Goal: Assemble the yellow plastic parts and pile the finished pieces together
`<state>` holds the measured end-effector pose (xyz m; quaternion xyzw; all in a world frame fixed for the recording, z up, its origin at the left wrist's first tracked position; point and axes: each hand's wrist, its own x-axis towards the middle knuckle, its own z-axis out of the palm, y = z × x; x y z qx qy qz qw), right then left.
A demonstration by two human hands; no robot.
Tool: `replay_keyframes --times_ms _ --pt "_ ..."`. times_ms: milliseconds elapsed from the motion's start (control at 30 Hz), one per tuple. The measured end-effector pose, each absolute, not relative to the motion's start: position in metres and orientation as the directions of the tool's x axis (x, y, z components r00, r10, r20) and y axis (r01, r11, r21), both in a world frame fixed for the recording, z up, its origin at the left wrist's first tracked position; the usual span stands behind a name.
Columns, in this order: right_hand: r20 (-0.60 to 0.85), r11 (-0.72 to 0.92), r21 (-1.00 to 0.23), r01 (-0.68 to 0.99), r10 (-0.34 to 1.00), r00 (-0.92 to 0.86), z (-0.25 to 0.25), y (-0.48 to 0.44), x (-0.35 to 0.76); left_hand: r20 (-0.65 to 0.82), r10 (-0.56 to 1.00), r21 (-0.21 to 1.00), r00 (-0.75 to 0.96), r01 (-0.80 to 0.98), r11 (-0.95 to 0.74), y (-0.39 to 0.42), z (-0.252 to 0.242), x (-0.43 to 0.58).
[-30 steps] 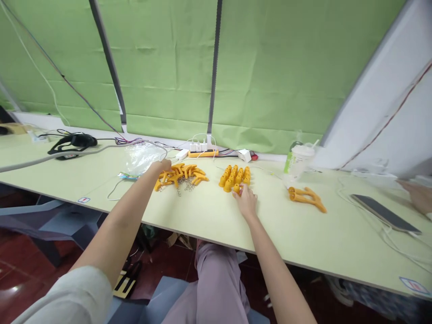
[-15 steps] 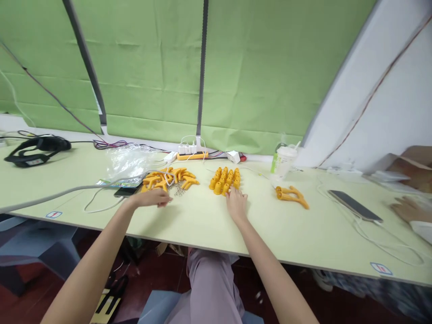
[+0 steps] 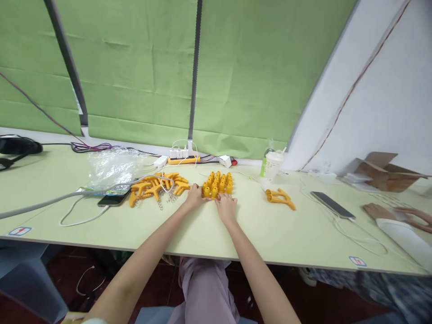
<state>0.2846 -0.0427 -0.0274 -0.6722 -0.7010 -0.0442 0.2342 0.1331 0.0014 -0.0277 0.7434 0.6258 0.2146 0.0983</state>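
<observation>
A tight block of several yellow cone-shaped plastic caps [image 3: 222,185] stands upright in rows on the table before me. My left hand [image 3: 195,197] is cupped at the block's front left corner, its fingers curled against the caps there. Along the front edge, my right hand [image 3: 227,208] has bent fingers pressed to the nearest caps; the fingertips are partly hidden. Left of the block lies a heap of yellow forked handles [image 3: 153,189], with small metal springs [image 3: 172,196] scattered beside and in front of it. One yellow forked piece with caps on its ends [image 3: 281,198] lies apart on the right.
A clear plastic bag [image 3: 116,167] and a black phone [image 3: 114,198] with a cable lie left. Behind are a power strip [image 3: 184,159] and a lidded cup [image 3: 274,165]. Another phone [image 3: 332,204] rests right, near another person's hands [image 3: 380,211] and a cardboard box [image 3: 384,173].
My left hand has moved right from beside the handles and springs to the caps' left corner. My right hand stays at the front of the block. The view has shifted slightly right.
</observation>
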Motion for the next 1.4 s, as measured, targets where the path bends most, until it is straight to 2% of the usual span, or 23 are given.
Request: replay_keyframes --times_ms 167,300,467,567,667,767,833,900,1067,1167,1233,1333,1400 --pt "0.377 0.046 -0.303 0.952 0.923 0.076 -0.025 -0.041 0.286 0.205 0.971 0.379 0.127 0.904 -0.198 -0.002 -0.030 0.148" --pt "0.332 0.005 -0.315 0.949 0.937 0.105 -0.026 -0.038 0.287 0.181 0.964 0.369 0.194 0.895 -0.250 -0.004 -0.029 0.147" --pt "0.338 0.011 -0.344 0.939 0.934 0.113 -0.027 -0.041 0.289 0.189 0.964 0.373 0.187 0.894 -0.247 -0.005 -0.030 0.143" --pt "0.414 0.004 -0.431 0.903 0.889 0.194 -0.025 -0.043 0.298 0.182 0.969 0.408 0.169 0.883 -0.231 -0.005 -0.032 0.144" --pt "0.487 -0.071 -0.568 0.820 0.774 0.404 -0.023 -0.038 0.310 0.145 0.976 0.480 0.160 0.852 -0.211 -0.002 -0.032 0.144" --pt "0.361 -0.154 -0.661 0.735 0.793 0.491 -0.022 -0.031 0.317 0.122 0.978 0.552 0.168 0.808 -0.207 0.003 -0.032 0.144" --pt "0.248 -0.183 -0.651 0.737 0.866 0.434 -0.022 -0.028 0.316 0.127 0.974 0.572 0.186 0.789 -0.225 0.006 -0.032 0.144" --pt "0.203 -0.176 -0.606 0.776 0.909 0.364 -0.023 -0.028 0.313 0.134 0.968 0.567 0.214 0.785 -0.252 0.008 -0.033 0.145" --pt "0.183 -0.191 -0.581 0.791 0.916 0.356 -0.022 -0.032 0.310 0.111 0.965 0.567 0.237 0.783 -0.257 0.005 -0.035 0.142" --pt "0.208 -0.182 -0.594 0.783 0.906 0.369 -0.022 -0.034 0.312 0.102 0.975 0.662 0.196 0.719 -0.214 0.011 -0.027 0.133" --pt "0.242 -0.162 -0.589 0.792 0.899 0.364 -0.023 -0.034 0.312 0.173 0.976 0.707 0.132 0.673 -0.216 0.024 -0.014 0.129" --pt "0.305 -0.137 -0.579 0.804 0.877 0.370 -0.027 -0.032 0.313 0.342 0.936 0.627 0.083 0.722 -0.293 0.053 0.016 0.134" --pt "0.340 -0.131 -0.588 0.799 0.856 0.390 -0.030 -0.029 0.314 0.334 0.931 0.492 0.144 0.816 -0.302 0.075 0.037 0.146"
